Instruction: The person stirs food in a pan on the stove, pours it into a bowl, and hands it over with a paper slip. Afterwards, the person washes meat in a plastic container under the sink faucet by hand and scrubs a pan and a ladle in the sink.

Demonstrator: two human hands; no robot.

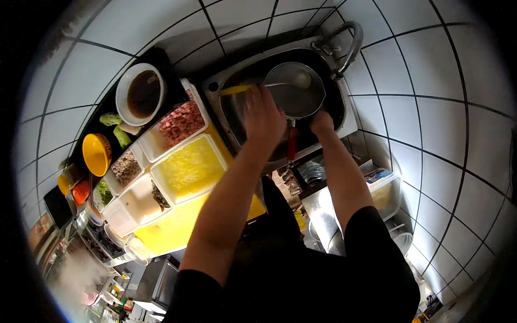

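Observation:
Inside the dark sink basin (336,102) is a round metal pan (301,102) with a red handle (292,142) pointing toward me. A ladle lies across the pan, with its yellow handle (235,90) to the left and its rounded bowl (302,81) over the pan. My left hand (264,116) is closed over the ladle where the handle meets the metal stem. Against the pan's lower right rim is my right hand (322,123); its fingers are hidden below the rim, so its grip does not show.
A curved faucet (353,48) rises at the sink's right back corner. On the left stand tubs of diced pink meat (183,121) and shredded yellow food (194,164), a white bowl of brown liquid (142,94) and a yellow bowl (97,154). Tiled walls (398,70) enclose the corner.

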